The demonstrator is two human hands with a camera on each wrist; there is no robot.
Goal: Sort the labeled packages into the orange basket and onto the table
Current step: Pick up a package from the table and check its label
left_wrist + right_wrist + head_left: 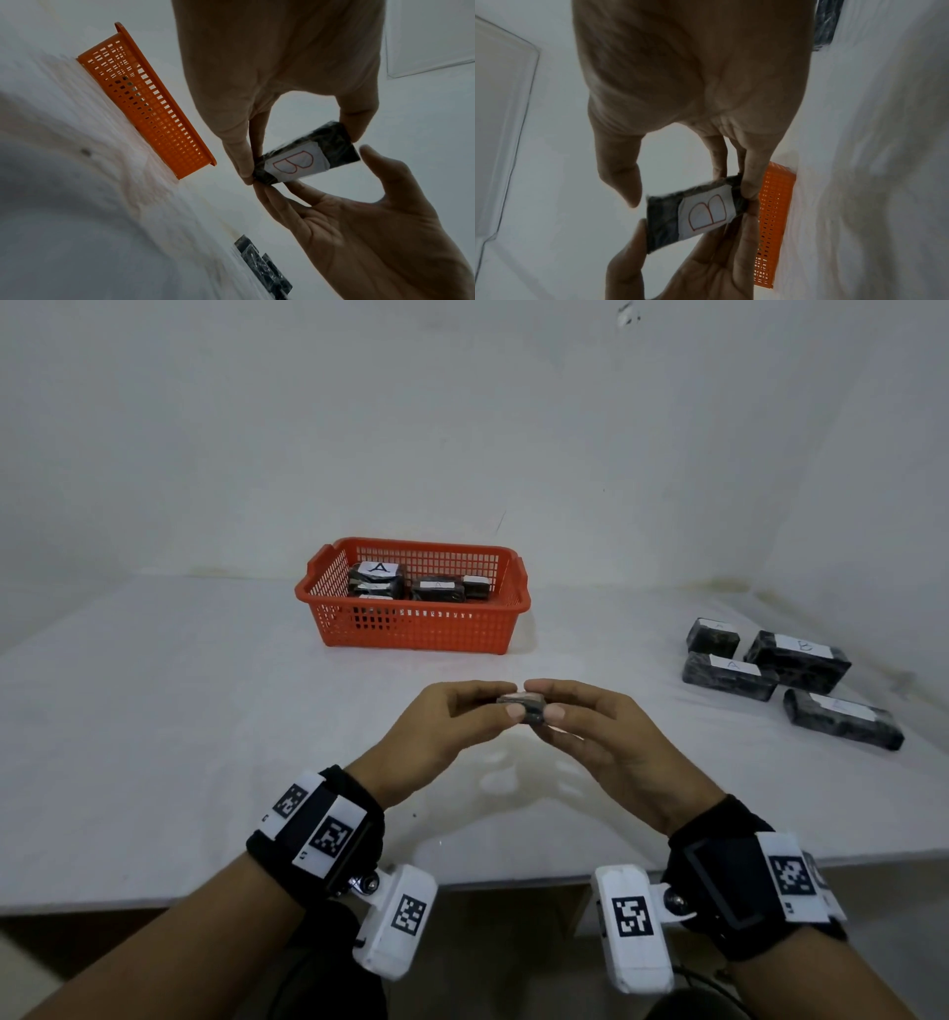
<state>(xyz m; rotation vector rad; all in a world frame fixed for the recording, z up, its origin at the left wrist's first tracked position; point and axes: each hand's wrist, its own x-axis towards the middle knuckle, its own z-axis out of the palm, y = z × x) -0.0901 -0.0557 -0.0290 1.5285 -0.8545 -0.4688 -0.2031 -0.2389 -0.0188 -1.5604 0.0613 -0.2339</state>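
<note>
White table [205, 711] lies beneath our grip. Our left hand [436, 731] and right hand [611, 742] pinch the B-labelled package [306, 156] between them; orange basket [411, 629] stands beyond it.

The small dark package [307, 156] pinched between the left hand [270, 77] and the right hand [372, 233] carries a white label with a red outlined "B". In the orange basket [413, 629], the leftmost package [376, 580] bears a white label reading "A". Among the packages lying at the right of the table [154, 711], one [728, 676] reads "A" and another [797, 658] reads "B"; the other labels are too faint to read.
</note>
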